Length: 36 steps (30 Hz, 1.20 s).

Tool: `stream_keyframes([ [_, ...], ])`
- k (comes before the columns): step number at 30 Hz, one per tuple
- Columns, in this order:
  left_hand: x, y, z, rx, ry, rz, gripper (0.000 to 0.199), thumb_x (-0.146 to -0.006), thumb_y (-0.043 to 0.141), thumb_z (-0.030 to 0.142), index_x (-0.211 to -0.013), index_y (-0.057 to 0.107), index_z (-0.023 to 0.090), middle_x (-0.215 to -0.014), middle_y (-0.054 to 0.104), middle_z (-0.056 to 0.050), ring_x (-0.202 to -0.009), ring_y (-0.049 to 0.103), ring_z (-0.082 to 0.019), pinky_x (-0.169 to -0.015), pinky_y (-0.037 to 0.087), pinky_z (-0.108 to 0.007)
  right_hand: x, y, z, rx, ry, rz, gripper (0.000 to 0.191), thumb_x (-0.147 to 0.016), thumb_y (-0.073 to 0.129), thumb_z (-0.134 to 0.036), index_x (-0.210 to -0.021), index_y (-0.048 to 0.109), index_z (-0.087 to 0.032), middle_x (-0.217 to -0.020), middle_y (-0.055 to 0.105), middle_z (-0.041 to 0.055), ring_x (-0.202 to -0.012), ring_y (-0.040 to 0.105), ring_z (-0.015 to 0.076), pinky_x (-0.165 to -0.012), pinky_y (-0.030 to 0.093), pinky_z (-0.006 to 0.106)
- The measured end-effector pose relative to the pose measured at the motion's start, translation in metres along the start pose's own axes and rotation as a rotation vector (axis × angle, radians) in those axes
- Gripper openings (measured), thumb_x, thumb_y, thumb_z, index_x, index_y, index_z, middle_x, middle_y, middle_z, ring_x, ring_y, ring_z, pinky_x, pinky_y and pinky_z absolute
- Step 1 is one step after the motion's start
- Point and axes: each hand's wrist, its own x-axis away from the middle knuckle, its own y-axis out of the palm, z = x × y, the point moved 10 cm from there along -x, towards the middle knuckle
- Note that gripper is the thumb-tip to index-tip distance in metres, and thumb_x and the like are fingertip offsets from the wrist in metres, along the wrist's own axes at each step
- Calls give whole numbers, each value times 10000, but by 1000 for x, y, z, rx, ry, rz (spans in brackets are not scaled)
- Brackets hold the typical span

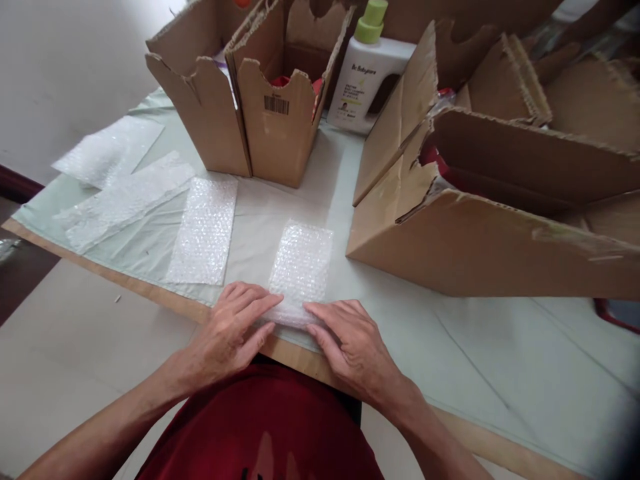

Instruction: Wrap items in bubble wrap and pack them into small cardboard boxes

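A sheet of bubble wrap [303, 260] lies near the table's front edge, its near end folded or rolled into a narrow strip. My left hand [237, 327] pinches the left end of that strip, index finger on top and thumb on the near side. At the right end, my right hand [353, 333] grips it the same way. Whether anything is inside the strip I cannot tell. Just left of this sheet lies a flat rectangular piece of bubble wrap [207, 230].
More bubble wrap pieces [115, 150] lie at the table's left. Two cardboard bins [275, 133] stand at the back, beside a white detergent bottle [367, 80] with a green cap. Larger cut cardboard boxes [475, 247] take up the right. The cloth-covered table [450, 373] has a wooden edge.
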Motion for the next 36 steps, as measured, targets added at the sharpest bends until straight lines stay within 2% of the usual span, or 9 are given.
stream_keyframes([
  [4, -12, 7, -15, -31, -74, 32, 300, -1001, 558, 164, -1300, 571, 160, -948, 689, -59, -881, 636, -211, -848, 508, -393, 6, -12, 6, 141, 61, 100, 228, -1052, 519, -235, -1238, 635, -171, -1153, 733, 96, -996, 667, 236, -863, 476, 383],
  [6, -21, 11, -25, -100, -111, 52, 298, -1002, 567, 206, -1295, 582, 155, -1023, 691, -92, -926, 647, -241, -859, 526, -421, 8, -16, 1, 248, 21, 157, 248, -1046, 526, -268, -1246, 631, -165, -1221, 699, 135, -1059, 647, 270, -886, 471, 412],
  [10, -29, 5, -27, -149, -99, 133, 298, -990, 599, 249, -1275, 604, 161, -1251, 634, -161, -1128, 625, -298, -957, 527, -464, 5, 0, -3, 330, -48, 56, 275, -1019, 567, -256, -1270, 624, -159, -1293, 676, 153, -1145, 617, 313, -923, 461, 452],
  [16, -10, 5, 0, 25, 46, 1, 397, -970, 633, 210, -1357, 546, 190, -1207, 683, -121, -1158, 607, -271, -1017, 486, -458, 3, -4, 10, 25, 51, 6, 238, -1048, 535, -234, -1270, 611, -199, -1098, 753, 58, -982, 667, 220, -904, 472, 398],
  [22, -34, 11, -31, -98, -115, 77, 303, -1001, 582, 281, -1281, 612, 169, -1033, 715, -100, -948, 655, -249, -882, 530, -428, 5, -17, 8, 260, 67, 132, 301, -1055, 510, -294, -1323, 581, -178, -1349, 644, 157, -1164, 609, 292, -939, 467, 452],
  [25, -44, 1, -43, -149, -214, 169, 326, -988, 578, 342, -1251, 643, 161, -1127, 688, -133, -1019, 654, -276, -919, 535, -470, -4, -1, 5, 375, -9, 21, 307, -1009, 569, -241, -1306, 605, -171, -1384, 624, 171, -1218, 575, 332, -961, 454, 486],
  [29, -17, -12, -56, 192, -502, 258, 429, -946, 631, 393, -1311, 602, 171, -1153, 673, -122, -991, 681, -238, -850, 589, -406, -15, 3, 13, 322, -6, 1, 278, -1001, 538, -155, -1256, 647, -172, -1285, 695, 138, -1143, 622, 309, -921, 466, 463],
  [33, 20, 21, -50, 804, -741, 192, 755, -891, 718, 493, -1510, 407, 195, -1201, 688, -132, -1065, 712, -257, -889, 605, -400, -10, -11, 12, 33, 84, 83, 256, -1026, 540, -197, -1254, 654, -184, -1203, 744, 90, -1078, 661, 252, -952, 469, 424],
  [36, 25, 42, -40, 986, -800, 175, 929, -857, 751, 557, -1590, 308, 199, -1065, 730, -96, -948, 720, -231, -852, 601, -363, 7, -11, 6, -206, 170, 10, 241, -1008, 573, -216, -1228, 671, -224, -1156, 756, 42, -1055, 672, 217, -991, 476, 407],
])
